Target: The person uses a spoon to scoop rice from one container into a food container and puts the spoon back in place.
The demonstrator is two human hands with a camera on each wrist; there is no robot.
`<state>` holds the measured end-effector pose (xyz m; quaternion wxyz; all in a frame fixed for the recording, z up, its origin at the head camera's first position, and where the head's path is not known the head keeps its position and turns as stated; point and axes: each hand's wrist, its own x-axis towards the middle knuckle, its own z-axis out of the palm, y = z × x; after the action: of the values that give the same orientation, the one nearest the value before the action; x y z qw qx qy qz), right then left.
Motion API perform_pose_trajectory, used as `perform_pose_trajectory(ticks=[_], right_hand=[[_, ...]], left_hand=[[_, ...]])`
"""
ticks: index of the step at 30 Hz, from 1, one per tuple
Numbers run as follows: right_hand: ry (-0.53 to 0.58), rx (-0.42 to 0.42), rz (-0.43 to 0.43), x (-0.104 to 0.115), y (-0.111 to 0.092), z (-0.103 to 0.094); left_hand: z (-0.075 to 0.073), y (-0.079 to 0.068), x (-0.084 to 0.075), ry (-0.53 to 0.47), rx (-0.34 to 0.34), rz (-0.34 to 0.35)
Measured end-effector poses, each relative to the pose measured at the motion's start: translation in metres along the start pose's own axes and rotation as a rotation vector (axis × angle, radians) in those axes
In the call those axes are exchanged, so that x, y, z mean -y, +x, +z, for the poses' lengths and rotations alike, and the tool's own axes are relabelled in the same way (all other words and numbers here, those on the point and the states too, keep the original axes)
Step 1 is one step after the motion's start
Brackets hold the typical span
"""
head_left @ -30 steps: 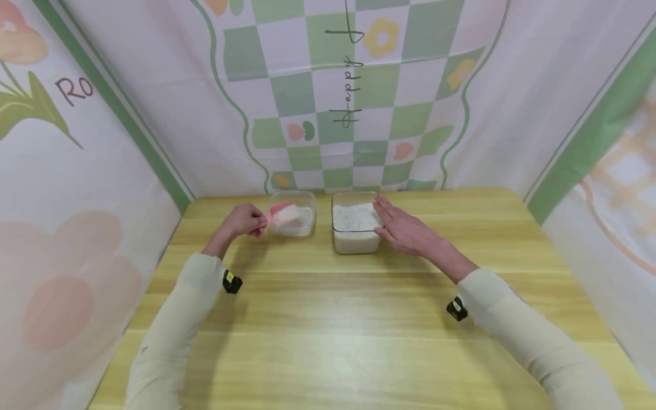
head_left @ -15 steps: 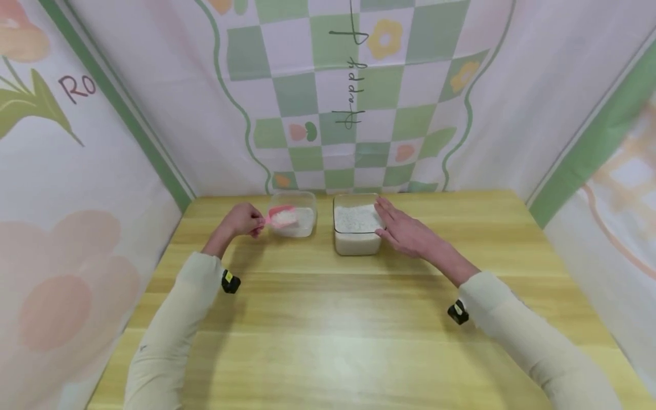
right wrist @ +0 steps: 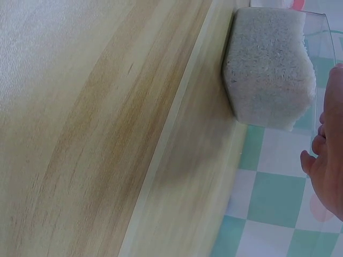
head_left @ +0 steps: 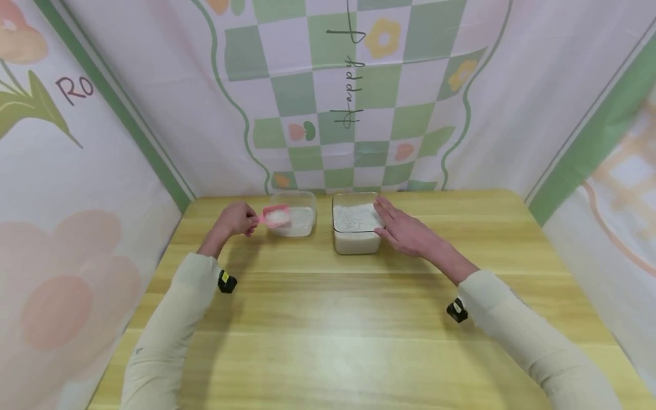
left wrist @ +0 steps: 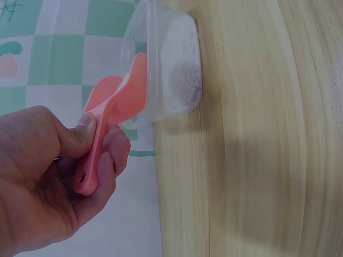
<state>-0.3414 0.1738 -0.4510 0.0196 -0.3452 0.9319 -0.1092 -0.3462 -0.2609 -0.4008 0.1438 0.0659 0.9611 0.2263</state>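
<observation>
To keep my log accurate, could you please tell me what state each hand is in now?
Left hand: closed, holding the pink scoop by its handle.
Right hand: open, touching the rice container.

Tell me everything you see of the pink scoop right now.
The pink scoop looks like plastic: an open, high-sided bowl on a handle with a hole near its end. White grains lie in the bowl. The left hand grips the handle, holding the scoop raised over the left side of the clear container; whether it touches the rim is unclear.
</observation>
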Motion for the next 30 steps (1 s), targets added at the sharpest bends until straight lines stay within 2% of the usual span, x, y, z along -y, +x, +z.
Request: perform_pose_trajectory(ticks=[8,19,30], right_hand=[[0.006,0.005,0.003,0.000,0.000,0.000],[0.021,0.004,0.004,0.001,0.000,0.000],[0.024,0.010,0.008,0.001,-0.001,-0.001]], left_hand=[[-0.001,-0.001,-0.001,0.080,-0.022,-0.024],[-0.002,-0.003,-0.006,0.118,-0.043,-0.060],[-0.002,-0.001,-0.010,0.189,-0.096,-0.057]])
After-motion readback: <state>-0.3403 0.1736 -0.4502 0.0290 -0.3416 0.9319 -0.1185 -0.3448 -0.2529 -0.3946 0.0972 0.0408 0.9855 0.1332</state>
